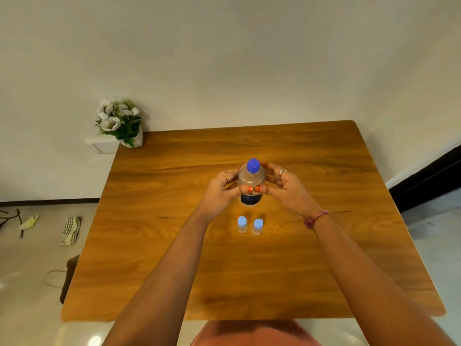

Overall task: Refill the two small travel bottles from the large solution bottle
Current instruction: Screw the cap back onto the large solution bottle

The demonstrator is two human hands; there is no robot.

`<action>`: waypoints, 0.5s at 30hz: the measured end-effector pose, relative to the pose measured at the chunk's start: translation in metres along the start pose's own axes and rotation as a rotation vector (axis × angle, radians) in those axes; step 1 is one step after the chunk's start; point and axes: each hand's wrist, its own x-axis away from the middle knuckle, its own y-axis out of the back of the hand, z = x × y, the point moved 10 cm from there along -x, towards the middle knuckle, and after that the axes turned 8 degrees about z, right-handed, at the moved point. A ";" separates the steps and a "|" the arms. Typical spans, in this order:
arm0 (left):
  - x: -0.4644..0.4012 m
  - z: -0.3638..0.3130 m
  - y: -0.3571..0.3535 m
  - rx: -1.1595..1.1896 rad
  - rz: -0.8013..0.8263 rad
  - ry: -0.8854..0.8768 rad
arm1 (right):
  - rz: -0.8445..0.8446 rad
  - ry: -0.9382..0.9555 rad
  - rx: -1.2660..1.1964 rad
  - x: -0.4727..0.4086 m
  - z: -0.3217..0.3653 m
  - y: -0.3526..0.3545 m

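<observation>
Hands (219,191) (287,188) cover large bottle (251,181) sides; label mostly hidden.

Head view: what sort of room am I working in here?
Probably a room in a home: a plain wooden table against a white wall, a vase of white flowers on a ledge, and a folded checked cloth on the tiled floor.

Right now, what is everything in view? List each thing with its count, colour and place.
large bottle: one, clear with blue cap, upright at table centre, held by both hands
small bottles: two, clear with light blue caps, side by side, nearer than the large bottle
table: one, brown wood
flowers: one bunch, white and green, past the table's far left corner
cloth: one, checked, on the floor at left
left hand: grip on the large bottle
right hand: grip on the large bottle
</observation>
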 end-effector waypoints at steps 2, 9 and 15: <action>0.000 0.010 0.002 -0.011 -0.016 0.014 | 0.008 -0.013 0.004 -0.002 -0.011 -0.004; -0.001 0.040 -0.007 0.068 0.000 0.088 | 0.027 -0.039 0.026 -0.009 -0.036 -0.017; -0.002 0.055 -0.013 0.090 0.028 0.122 | 0.009 -0.074 0.006 -0.008 -0.054 -0.019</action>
